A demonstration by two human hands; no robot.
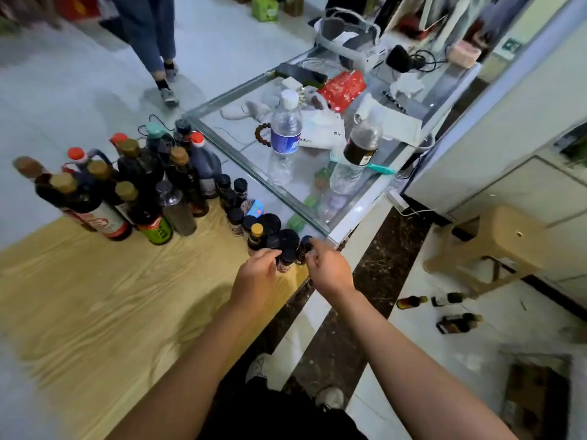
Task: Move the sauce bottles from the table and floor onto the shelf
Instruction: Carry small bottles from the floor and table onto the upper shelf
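Observation:
Several tall dark sauce bottles (104,198) stand grouped at the far left of a wooden table (95,306). A row of small black-capped bottles (236,214) runs along the table's right edge. My left hand (257,277) grips a small dark bottle (286,260) at the near end of that row. My right hand (330,269) is closed around another small dark bottle (304,247) right beside it. Three small sauce bottles (457,322) lie on the floor at the right.
A glass counter (254,166) adjoins the table, holding water bottles (286,128), a red packet, a phone and a white headset. A beige plastic stool (495,242) stands on the floor to the right. Another person's legs (152,42) are at the far side.

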